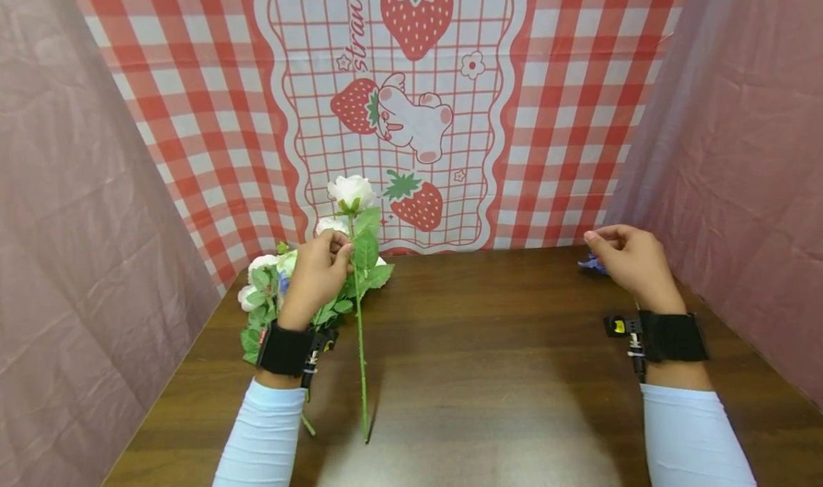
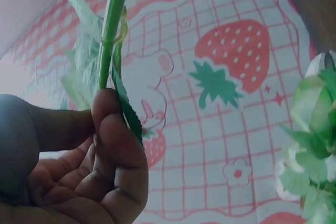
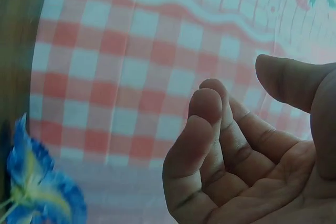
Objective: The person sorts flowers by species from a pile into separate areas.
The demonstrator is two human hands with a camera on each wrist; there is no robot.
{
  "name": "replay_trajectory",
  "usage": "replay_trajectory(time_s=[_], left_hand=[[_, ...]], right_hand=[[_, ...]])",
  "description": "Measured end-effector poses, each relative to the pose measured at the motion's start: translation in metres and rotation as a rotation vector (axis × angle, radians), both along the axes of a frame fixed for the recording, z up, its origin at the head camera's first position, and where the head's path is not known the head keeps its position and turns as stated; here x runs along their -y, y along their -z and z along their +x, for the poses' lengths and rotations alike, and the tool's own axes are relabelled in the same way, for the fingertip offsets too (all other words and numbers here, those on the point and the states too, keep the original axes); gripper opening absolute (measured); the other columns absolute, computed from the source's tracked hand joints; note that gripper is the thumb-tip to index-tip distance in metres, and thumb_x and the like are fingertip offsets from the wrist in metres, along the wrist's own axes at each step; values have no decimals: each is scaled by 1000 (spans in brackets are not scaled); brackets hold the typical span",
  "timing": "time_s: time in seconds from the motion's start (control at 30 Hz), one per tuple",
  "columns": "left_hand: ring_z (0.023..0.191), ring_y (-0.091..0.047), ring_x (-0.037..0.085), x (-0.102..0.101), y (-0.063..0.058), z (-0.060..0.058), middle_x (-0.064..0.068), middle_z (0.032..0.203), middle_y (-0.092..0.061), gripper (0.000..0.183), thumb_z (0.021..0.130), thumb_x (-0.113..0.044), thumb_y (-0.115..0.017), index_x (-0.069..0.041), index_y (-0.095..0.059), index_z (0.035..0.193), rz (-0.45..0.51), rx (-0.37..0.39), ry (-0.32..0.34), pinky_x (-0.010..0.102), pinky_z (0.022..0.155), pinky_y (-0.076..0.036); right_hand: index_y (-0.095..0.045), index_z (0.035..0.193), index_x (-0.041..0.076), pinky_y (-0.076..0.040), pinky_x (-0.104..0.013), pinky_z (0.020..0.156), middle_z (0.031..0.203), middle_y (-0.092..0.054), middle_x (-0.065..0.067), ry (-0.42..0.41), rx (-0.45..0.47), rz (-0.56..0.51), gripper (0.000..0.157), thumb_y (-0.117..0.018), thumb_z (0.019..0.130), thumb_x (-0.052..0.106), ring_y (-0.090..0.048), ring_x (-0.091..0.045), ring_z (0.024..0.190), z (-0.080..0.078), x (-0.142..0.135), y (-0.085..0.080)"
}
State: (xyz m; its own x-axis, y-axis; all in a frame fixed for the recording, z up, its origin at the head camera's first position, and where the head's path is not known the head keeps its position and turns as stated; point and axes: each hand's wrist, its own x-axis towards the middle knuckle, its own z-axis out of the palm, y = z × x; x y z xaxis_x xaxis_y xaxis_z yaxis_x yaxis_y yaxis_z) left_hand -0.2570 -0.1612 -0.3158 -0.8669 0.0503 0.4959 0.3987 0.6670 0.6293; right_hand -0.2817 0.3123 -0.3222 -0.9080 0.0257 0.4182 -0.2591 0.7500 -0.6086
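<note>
My left hand [image 1: 319, 273] pinches the green stem of a white rose [image 1: 351, 193] between thumb and fingertips, just below the bloom. The stem [image 1: 361, 351] hangs down past the hand, its lower end over the front of the table. In the left wrist view the stem [image 2: 113, 24] rises from the fingertips with leaves beside it. At the right, my right hand [image 1: 633, 262] is held above the table with nothing in it, its fingers loosely bent and the thumb apart from them in the right wrist view. A blue flower [image 3: 39, 184] lies below it, partly hidden by the hand in the head view.
Behind and under the left hand lies a pile of artificial flowers [image 1: 260, 298], white and blue with green leaves. A red-and-white strawberry cloth [image 1: 553, 116] hangs behind the brown wooden table [image 1: 463, 373]. Pink curtains [image 1: 752, 173] close in both sides.
</note>
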Motion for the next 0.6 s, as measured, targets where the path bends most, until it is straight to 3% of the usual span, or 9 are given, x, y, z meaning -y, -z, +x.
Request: replay_trajectory(time_s=[0.3, 0.6], left_hand=[[75, -69, 26, -19, 10, -2, 13, 89, -67, 14, 107, -12, -56, 0, -62, 111, 73, -6, 48, 35, 61, -53], [69, -69, 19, -39, 16, -5, 11, 83, -70, 12, 105, -10, -59, 0, -64, 105, 108, -37, 63, 32, 60, -54]], right_hand=[[-69, 120, -1, -46, -31, 61, 91, -71, -14, -129, -60, 30, 44, -60, 104, 39, -60, -19, 74, 1, 53, 0], [-67, 124, 4, -52, -38, 67, 99, -73, -12, -250, 4, 13, 46, -61, 103, 44, -67, -25, 84, 8, 103, 7]])
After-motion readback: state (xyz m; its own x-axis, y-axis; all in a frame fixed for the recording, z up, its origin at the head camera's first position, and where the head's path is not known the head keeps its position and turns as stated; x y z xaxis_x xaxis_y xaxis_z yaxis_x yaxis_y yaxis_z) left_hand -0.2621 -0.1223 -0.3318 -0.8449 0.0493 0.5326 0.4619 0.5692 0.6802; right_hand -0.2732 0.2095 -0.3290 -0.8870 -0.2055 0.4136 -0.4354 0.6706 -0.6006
